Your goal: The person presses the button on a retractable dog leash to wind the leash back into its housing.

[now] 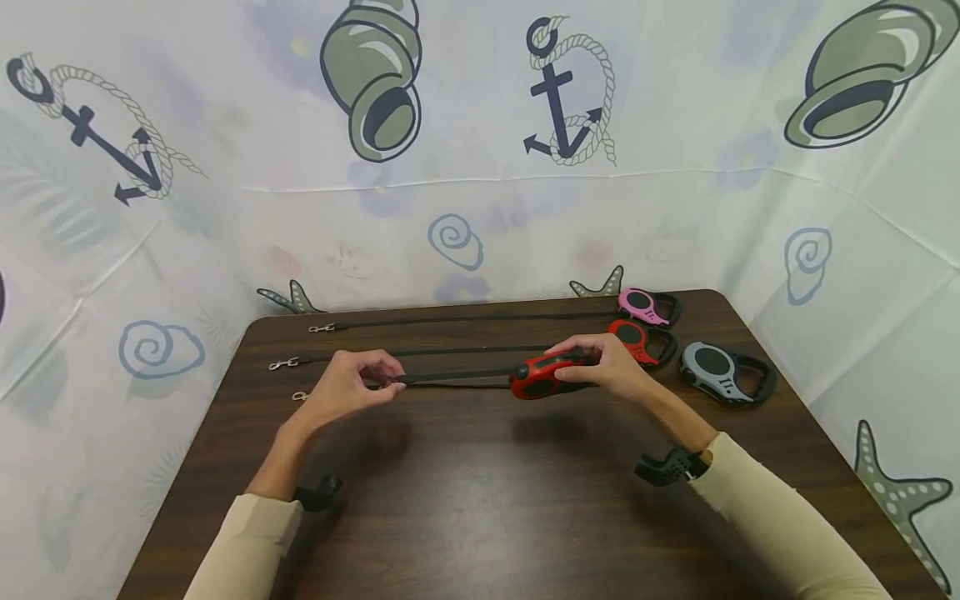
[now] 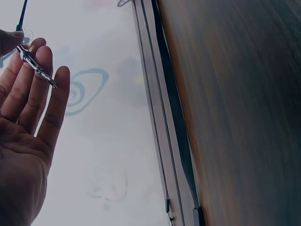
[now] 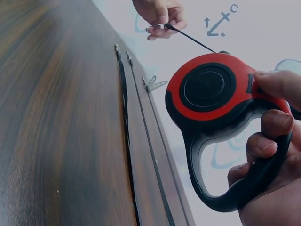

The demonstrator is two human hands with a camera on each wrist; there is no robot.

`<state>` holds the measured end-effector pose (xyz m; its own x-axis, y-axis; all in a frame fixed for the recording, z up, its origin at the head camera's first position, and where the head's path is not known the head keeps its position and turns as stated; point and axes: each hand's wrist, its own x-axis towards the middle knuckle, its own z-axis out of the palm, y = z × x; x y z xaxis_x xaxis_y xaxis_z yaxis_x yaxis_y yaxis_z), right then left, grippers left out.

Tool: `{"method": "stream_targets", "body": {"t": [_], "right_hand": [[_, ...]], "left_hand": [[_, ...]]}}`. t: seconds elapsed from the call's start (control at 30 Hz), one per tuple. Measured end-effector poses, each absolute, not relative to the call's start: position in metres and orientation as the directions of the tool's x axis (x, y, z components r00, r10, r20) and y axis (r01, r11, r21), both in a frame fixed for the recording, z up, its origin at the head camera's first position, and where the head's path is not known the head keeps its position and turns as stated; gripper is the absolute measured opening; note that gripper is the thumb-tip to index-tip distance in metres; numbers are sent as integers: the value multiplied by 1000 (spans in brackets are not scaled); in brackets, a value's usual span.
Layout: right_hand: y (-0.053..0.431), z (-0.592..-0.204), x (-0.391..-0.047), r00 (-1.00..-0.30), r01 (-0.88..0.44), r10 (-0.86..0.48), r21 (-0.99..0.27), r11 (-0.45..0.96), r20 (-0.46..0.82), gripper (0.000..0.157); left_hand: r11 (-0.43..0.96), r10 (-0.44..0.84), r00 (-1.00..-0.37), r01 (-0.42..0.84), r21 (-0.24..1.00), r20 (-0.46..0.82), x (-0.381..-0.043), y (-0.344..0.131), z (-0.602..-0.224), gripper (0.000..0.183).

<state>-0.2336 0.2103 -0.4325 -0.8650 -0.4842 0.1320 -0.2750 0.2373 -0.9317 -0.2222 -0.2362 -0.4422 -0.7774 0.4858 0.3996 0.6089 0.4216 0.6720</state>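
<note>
My right hand [image 1: 613,367] grips the black loop handle of a red and black retractable dog leash [image 3: 207,112], raised above the table, with the thumb by its button. A short dark strap [image 1: 457,376] runs from the casing to my left hand [image 1: 348,385]. In the left wrist view the left thumb and fingers pinch the strap's end at a silver metal clip [image 2: 38,67], which lies across the fingers. Behind, a pink leash [image 1: 637,302] and another red leash [image 1: 628,335] lie on the table, partly hidden by the right hand in the second case.
A grey leash [image 1: 710,363] lies to the right on the brown wooden table [image 1: 465,500]. Straps stretch leftward to metal clips [image 1: 321,327] near the far left edge. A patterned white cloth [image 1: 480,125] hangs behind and along both sides.
</note>
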Motion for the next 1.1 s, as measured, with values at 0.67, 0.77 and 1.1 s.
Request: {"method": "stream_targets", "body": {"t": [0.67, 0.77, 1.1], "right_hand": [[195, -432, -232, -866, -212, -491, -957, 198, 91, 37], [194, -434, -233, -859, -221, -501, -958, 185, 102, 36], [187, -437, -234, -862, -186, -498, -973, 135, 96, 38]], "left_hand": [[397, 510, -766, 614, 682, 392, -230, -219, -447, 15], [393, 518, -767, 606, 691, 378, -230, -215, -446, 14], [367, 527, -760, 607, 705, 380, -231, -199, -446, 14]]}}
